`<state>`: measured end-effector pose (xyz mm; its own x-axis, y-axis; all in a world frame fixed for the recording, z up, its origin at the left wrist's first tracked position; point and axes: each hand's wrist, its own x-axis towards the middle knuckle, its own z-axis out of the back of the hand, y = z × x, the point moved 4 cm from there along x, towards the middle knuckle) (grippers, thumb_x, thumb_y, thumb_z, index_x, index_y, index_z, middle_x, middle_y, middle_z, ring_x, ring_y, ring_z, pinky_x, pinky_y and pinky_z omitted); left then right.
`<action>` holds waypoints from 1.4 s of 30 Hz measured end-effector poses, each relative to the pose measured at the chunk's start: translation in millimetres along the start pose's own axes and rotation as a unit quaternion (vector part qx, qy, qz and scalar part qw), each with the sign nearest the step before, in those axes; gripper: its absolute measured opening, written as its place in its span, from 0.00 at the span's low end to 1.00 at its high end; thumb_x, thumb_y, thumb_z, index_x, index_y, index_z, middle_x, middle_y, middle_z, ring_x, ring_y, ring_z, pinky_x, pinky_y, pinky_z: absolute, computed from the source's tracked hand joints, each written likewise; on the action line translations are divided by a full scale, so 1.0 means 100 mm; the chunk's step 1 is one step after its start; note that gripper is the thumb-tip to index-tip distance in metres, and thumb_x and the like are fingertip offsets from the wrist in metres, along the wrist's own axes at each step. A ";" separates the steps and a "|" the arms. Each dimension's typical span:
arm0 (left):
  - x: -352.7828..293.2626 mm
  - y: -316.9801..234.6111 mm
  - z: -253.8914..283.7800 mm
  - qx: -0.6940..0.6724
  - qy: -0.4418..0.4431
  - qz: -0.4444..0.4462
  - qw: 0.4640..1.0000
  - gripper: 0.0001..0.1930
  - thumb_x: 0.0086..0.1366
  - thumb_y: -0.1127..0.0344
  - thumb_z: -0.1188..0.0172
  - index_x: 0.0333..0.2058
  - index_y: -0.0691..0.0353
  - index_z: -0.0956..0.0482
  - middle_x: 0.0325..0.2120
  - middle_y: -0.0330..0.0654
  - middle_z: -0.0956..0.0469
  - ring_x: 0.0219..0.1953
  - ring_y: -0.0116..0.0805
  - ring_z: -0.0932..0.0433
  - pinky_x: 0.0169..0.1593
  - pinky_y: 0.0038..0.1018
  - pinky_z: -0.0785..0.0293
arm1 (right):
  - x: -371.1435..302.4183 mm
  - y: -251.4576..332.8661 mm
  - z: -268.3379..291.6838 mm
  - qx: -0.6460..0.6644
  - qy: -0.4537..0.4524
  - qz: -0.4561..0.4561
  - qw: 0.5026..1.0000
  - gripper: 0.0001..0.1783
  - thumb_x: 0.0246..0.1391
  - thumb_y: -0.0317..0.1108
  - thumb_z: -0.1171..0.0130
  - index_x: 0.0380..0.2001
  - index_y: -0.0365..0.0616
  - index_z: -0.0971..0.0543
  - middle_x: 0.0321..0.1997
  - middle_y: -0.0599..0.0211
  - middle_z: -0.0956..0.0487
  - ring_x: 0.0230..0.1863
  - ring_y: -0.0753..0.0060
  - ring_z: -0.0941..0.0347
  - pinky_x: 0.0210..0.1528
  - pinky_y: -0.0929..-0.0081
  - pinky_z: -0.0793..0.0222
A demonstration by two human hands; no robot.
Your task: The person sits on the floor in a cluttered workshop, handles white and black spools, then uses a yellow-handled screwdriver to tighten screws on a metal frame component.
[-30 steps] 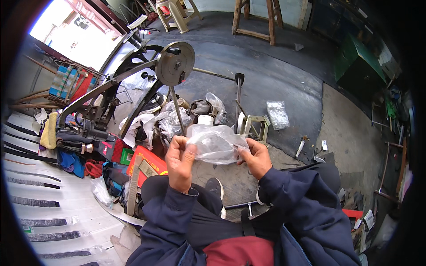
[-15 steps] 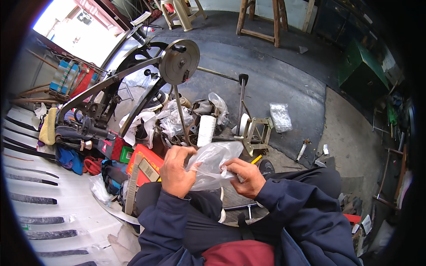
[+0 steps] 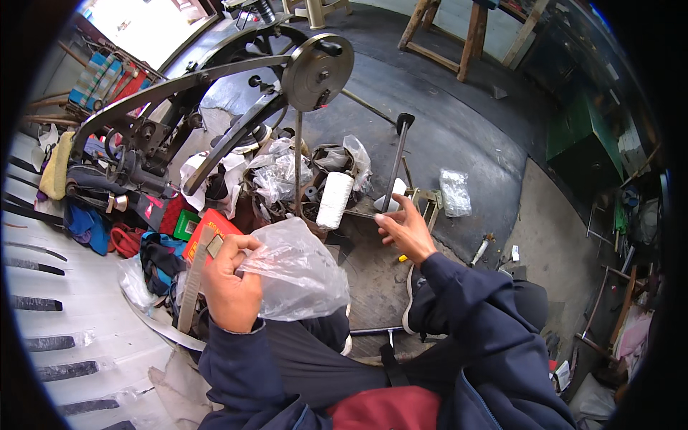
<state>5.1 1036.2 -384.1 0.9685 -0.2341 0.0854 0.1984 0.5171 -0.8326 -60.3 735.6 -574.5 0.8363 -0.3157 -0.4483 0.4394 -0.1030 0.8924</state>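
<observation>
A clear plastic bag [image 3: 299,276] hangs from my left hand [image 3: 236,281], whose thumb and fingers pinch its upper left edge. The bag spreads out to the right over my lap; I cannot make out anything inside it. My right hand [image 3: 408,231] is apart from the bag, with fingers extended and nothing in them. It is held up near a dark metal post [image 3: 398,154] and a small metal frame stand [image 3: 428,209]. Beyond the bag stands a white spool of thread [image 3: 335,201], close to a heap of crumpled plastic bags [image 3: 279,174].
A hand-cranked machine with a round metal wheel [image 3: 319,73] rises at the left. Below it lie a red box [image 3: 209,233] and cloth bags. A plastic-wrapped packet [image 3: 454,192] lies on the floor mat. Further back are a wooden stool [image 3: 469,43] and a green cabinet [image 3: 584,147].
My right hand has let go of the plastic bag, moved up and right, and opened. My left hand has carried the bag left and down. The view has shifted slightly.
</observation>
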 end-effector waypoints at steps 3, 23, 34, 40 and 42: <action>-0.01 0.03 -0.04 0.018 0.013 0.021 1.000 0.04 0.67 0.76 0.35 0.39 0.64 0.21 0.18 0.39 0.24 0.24 0.16 0.29 0.29 0.21 0.33 | 0.57 -0.10 -0.37 -0.136 -0.031 -0.009 0.990 0.56 0.59 0.49 0.28 0.78 0.38 0.48 0.56 0.41 0.20 0.44 0.67 0.19 0.40 0.70 0.18; 0.29 0.17 -0.25 0.089 0.110 0.095 0.985 0.05 0.64 0.79 0.37 0.37 0.66 0.24 0.19 0.40 0.21 0.25 0.18 0.27 0.33 0.20 0.33 | 2.03 -0.44 -1.00 -0.335 -0.087 -0.060 0.936 0.63 0.40 0.61 0.25 0.77 0.51 0.40 0.66 0.37 0.27 0.63 0.37 0.24 0.65 0.51 0.27; 0.21 0.23 -0.23 0.061 0.065 0.035 0.995 0.08 0.66 0.72 0.33 0.36 0.62 0.25 0.12 0.40 0.30 0.16 0.23 0.36 0.24 0.28 0.40 | 0.74 -0.20 -0.17 0.160 -0.157 0.017 0.974 0.43 0.48 0.53 0.24 0.61 0.36 0.25 0.55 0.48 0.22 0.54 0.51 0.20 0.58 0.59 0.23; 0.22 0.18 -0.31 0.059 0.014 -0.044 0.997 0.09 0.66 0.69 0.32 0.35 0.60 0.26 0.18 0.42 0.26 0.18 0.36 0.28 0.26 0.35 0.33 | -0.47 0.30 0.43 0.394 -0.040 0.067 0.916 0.40 0.58 0.57 0.38 0.68 0.46 0.29 0.56 0.56 0.19 0.49 0.54 0.16 0.41 0.58 0.14; 0.23 0.19 -0.41 0.044 0.011 -0.035 0.998 0.08 0.64 0.69 0.33 0.35 0.60 0.26 0.18 0.43 0.25 0.19 0.37 0.26 0.28 0.35 0.31 | -0.91 0.44 0.45 0.419 0.010 0.124 0.899 0.41 0.59 0.57 0.38 0.68 0.43 0.30 0.57 0.53 0.18 0.50 0.53 0.16 0.42 0.56 0.14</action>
<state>25.2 1007.1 -420.6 0.9485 -0.2899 0.1278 0.2783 0.5694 -0.7735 -132.0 717.5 -491.5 0.8837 -0.4116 -0.2228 -0.1572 -0.7093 0.6871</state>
